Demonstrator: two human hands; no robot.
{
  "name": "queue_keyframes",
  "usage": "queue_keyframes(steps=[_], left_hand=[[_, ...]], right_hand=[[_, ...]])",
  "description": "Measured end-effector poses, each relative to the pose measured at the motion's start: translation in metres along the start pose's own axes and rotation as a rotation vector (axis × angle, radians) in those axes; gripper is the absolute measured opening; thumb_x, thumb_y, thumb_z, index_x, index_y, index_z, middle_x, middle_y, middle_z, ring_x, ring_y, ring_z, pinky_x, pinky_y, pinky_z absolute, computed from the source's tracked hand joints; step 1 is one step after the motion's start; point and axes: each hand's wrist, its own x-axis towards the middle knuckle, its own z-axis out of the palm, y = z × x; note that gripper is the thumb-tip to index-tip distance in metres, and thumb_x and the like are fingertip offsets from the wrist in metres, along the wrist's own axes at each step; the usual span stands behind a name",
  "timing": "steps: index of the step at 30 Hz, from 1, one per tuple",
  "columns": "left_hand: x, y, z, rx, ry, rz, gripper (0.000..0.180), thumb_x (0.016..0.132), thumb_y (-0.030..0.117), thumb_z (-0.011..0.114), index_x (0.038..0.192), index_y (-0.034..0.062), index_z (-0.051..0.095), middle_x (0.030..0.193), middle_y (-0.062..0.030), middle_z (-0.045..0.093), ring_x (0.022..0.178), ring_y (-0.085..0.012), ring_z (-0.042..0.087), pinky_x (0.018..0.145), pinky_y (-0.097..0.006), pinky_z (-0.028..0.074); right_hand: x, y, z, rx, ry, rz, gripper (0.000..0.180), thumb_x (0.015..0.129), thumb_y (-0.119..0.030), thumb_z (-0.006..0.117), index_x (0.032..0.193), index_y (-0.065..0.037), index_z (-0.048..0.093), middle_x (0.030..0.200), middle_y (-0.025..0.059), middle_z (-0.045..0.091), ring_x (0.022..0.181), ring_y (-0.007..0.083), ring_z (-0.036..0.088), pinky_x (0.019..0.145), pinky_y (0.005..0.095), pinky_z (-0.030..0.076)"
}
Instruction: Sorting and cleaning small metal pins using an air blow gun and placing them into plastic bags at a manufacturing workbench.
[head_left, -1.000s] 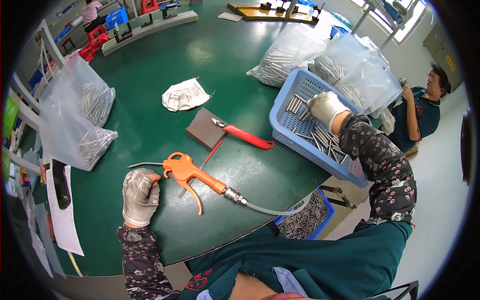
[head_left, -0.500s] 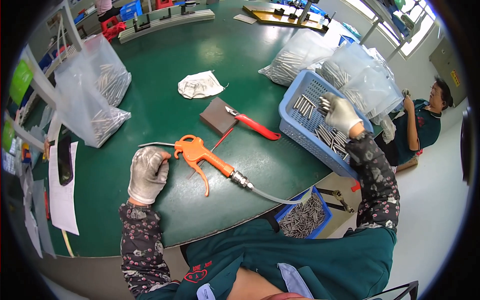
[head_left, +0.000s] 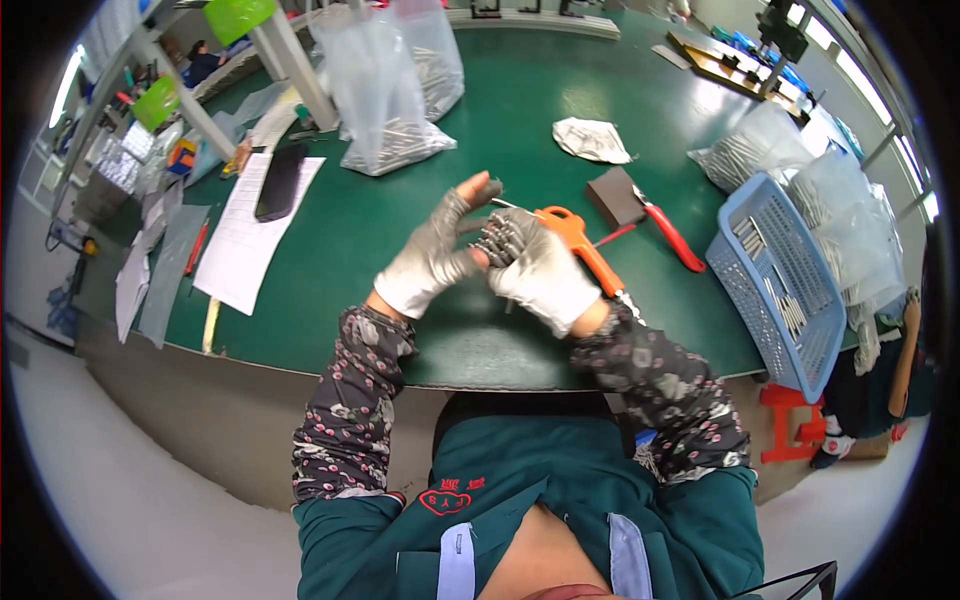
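Observation:
Both my hands wear pale fabric gloves with bare fingertips and meet above the green table. My right hand [head_left: 548,278] is closed round a bundle of short metal pins [head_left: 500,238], whose ends point toward my left hand. Beside the bundle, my left hand [head_left: 425,258] has its fingers spread, with one fingertip at the pins. Behind my right hand lies an orange air blow gun [head_left: 570,228], partly hidden by it. A brown block [head_left: 615,197] and a red-handled hand tool [head_left: 672,236] lie farther right.
At the right edge stands a blue basket [head_left: 728,262] holding metal pins, with filled plastic bags [head_left: 845,225] behind it. More bags of pins [head_left: 395,135] stand far left. A phone [head_left: 281,182] rests on paper [head_left: 235,262]. A white cloth [head_left: 590,140] lies farther back. Another person sits at right.
My right hand has come from the basket to the middle with a bundle of pins. My left hand has opened and moved beside it. The view has swung leftward.

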Motion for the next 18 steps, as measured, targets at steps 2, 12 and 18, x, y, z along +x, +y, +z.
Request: queue_keyframes(steps=[2,12,18], left_hand=[[-0.013,-0.002,0.005,0.079,0.075,-0.029,0.094,0.066,0.043,0.075,0.136,0.0031,0.026,0.131,-0.0122,0.04,0.123,-0.0211,0.036,0.101,-0.033,0.03],[-0.03,-0.017,0.005,-0.021,0.116,-0.188,0.075,0.066,0.021,0.078,0.127,0.0062,0.039,0.114,-0.0045,0.05,0.104,-0.0131,0.047,0.092,-0.026,0.038],[-0.03,-0.025,0.0,0.131,0.165,-0.031,0.054,0.065,0.008,0.075,0.113,0.0043,0.05,0.114,-0.006,0.051,0.105,-0.0146,0.048,0.092,-0.027,0.038]], right_hand=[[0.015,0.033,0.011,-0.217,0.091,-0.264,0.045,0.069,-0.006,0.066,0.11,-0.002,0.048,0.098,0.0075,0.06,0.092,0.0169,0.06,0.079,0.0264,0.046],[0.01,0.055,0.016,-1.054,0.265,-0.352,0.038,0.064,-0.027,0.066,0.095,-0.007,0.056,0.094,0.0103,0.058,0.086,0.0294,0.056,0.076,0.0397,0.043],[0.01,0.034,0.024,-1.641,0.217,-0.107,0.045,0.064,-0.036,0.064,0.095,-0.005,0.057,0.094,0.0119,0.055,0.091,0.0295,0.052,0.076,0.0393,0.04]])
